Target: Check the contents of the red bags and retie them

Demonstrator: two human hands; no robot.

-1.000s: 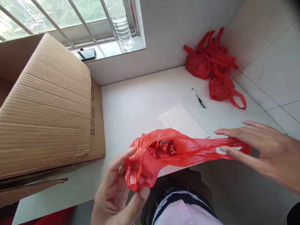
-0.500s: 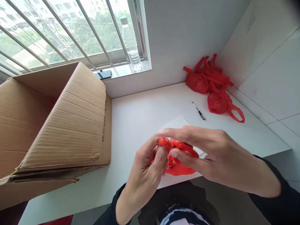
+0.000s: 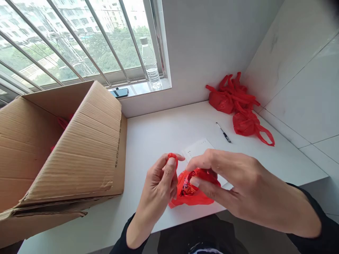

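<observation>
A red plastic bag (image 3: 192, 203) lies near the front edge of the white table (image 3: 150, 141), with something dark and orange patterned showing in its opening. My left hand (image 3: 162, 180) pinches a bunched part of the bag between thumb and fingers, at the bag's left. Over the right side of the bag is my right hand (image 3: 227, 180), its thumb and fingers apart around the opening, with no firm grip visible. Its lower fingers are partly hidden. A white paper (image 3: 197, 146) lies partly under the bag and my right hand.
An open cardboard box (image 3: 87, 148) with red bags inside stands at the left. Tied red bags (image 3: 246, 123) lie at the back right, near a pen (image 3: 224, 132). A bottle (image 3: 152, 68) and a phone (image 3: 120, 92) rest on the windowsill.
My left hand has moved left with its pinched piece of bag, away from my right hand. The bag's opening and its contents show more. The view has shifted slightly upward.
</observation>
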